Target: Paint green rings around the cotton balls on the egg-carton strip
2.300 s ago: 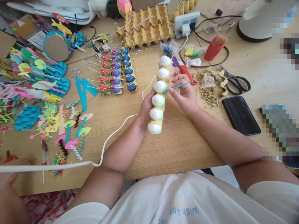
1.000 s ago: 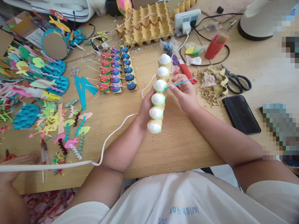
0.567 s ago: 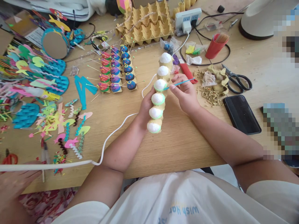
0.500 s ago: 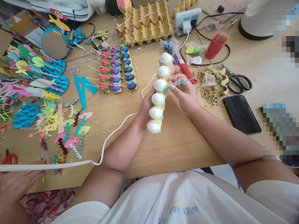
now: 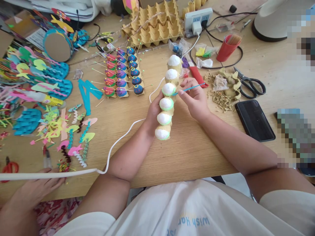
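My left hand (image 5: 155,109) grips a strip of egg carton (image 5: 173,109) from its left side, holding it above the table. Rounded bumps along the strip carry white caps (image 5: 166,104), and the nearer ones have light green round their lower edges. Between thumb and fingers, my right hand (image 5: 194,98) pinches a thin blue stick-like tool (image 5: 190,88). Its tip is at the right edge of the third cap from the far end; I cannot tell whether it touches. Beyond my left hand stand rows of painted egg-carton pieces (image 5: 121,82) with pins stuck in them.
Carton trays (image 5: 157,28) and a power strip (image 5: 198,18) are at the back. Black scissors (image 5: 251,87), a phone (image 5: 256,120) and a red cup (image 5: 228,49) stand right. Paper cutouts (image 5: 55,121) cover the left. A white cable (image 5: 118,144) crosses my left arm. Another person's hand (image 5: 41,186) is lower left.
The other person's hand at lower left has moved right, to the small colourful pile. My own hands, the strip and the blue tool have barely moved.
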Tool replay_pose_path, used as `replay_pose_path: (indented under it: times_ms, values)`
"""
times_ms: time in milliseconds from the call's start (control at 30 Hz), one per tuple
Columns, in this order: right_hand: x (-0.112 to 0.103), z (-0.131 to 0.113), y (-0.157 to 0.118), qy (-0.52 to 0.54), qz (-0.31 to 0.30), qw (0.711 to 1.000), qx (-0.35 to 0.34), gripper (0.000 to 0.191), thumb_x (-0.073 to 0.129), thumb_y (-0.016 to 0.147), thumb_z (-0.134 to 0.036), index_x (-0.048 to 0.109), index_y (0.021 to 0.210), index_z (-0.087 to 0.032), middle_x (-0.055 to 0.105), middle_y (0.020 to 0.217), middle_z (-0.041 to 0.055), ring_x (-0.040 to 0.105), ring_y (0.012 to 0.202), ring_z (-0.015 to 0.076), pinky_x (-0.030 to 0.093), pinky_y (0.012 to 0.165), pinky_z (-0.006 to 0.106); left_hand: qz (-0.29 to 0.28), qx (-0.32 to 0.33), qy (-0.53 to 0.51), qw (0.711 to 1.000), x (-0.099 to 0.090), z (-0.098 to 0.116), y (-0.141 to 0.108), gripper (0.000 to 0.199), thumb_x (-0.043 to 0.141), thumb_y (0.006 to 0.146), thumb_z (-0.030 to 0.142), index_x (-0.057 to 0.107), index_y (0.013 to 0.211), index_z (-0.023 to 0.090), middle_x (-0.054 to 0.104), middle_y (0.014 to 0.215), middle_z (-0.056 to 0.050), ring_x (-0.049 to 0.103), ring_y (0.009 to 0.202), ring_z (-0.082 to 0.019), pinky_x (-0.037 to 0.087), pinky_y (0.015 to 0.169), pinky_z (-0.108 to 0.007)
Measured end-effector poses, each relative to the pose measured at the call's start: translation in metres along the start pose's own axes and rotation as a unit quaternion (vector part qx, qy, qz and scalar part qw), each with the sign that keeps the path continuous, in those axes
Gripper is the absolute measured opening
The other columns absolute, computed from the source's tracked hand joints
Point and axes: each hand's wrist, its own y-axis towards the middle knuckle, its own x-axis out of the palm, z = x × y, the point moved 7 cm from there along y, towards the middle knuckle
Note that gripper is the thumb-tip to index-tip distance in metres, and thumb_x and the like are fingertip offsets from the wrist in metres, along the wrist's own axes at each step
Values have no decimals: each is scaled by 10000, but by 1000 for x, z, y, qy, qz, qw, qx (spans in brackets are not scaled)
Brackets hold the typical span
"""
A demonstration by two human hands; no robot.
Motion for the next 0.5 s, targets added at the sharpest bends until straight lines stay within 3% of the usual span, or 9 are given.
replay_pose_path:
  times_ms: [167,500]
  values:
    - [0,1,-1,-7,11,1000,8,385,826,876,-637,641,914,-302,657,1154,28,621,1141,223,570,978,419,-19,3,-21,1000,-1,-2,4,541,741,899,747,556,816,246,426,506,61,423,377,-82,323,363,-219]
    - [-4,7,1,-18,19,1000,7,410,822,868,-657,637,890,-292,663,1155,25,618,1104,210,569,969,409,-3,-5,-7,1000,-4,-2,4,538,740,896,754,577,826,246,434,517,61,439,388,-83,335,379,-221]
